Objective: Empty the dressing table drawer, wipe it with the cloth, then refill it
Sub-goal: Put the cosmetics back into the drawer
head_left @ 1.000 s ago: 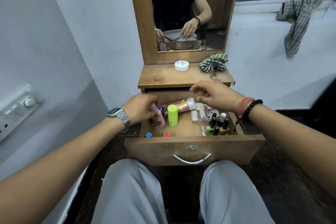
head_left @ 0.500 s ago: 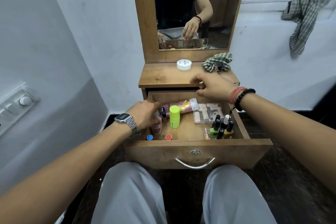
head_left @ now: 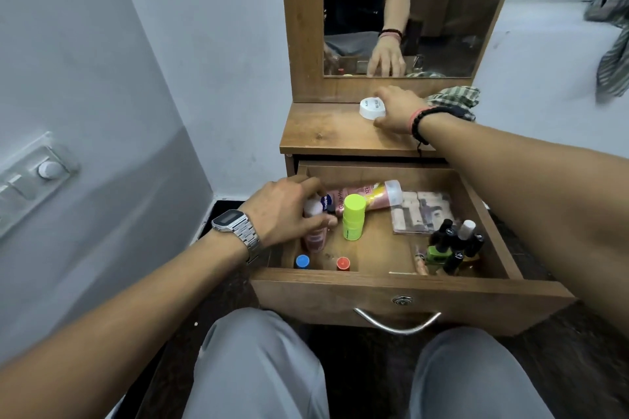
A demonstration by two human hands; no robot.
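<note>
The wooden drawer (head_left: 391, 296) with a curved metal handle stands pulled out above the person's knees, with small bottles inside. At its left end the left hand (head_left: 286, 211) is closed around an upright pink bottle with a white cap (head_left: 313, 231), just beside a lime-green cylindrical container (head_left: 354, 216). Farther back, on the wooden tabletop (head_left: 326, 133), the right hand (head_left: 396, 109) lies loosely spread against a round white jar (head_left: 371, 107), gripping nothing clearly. The green checked cloth (head_left: 454, 97) lies behind that wrist.
</note>
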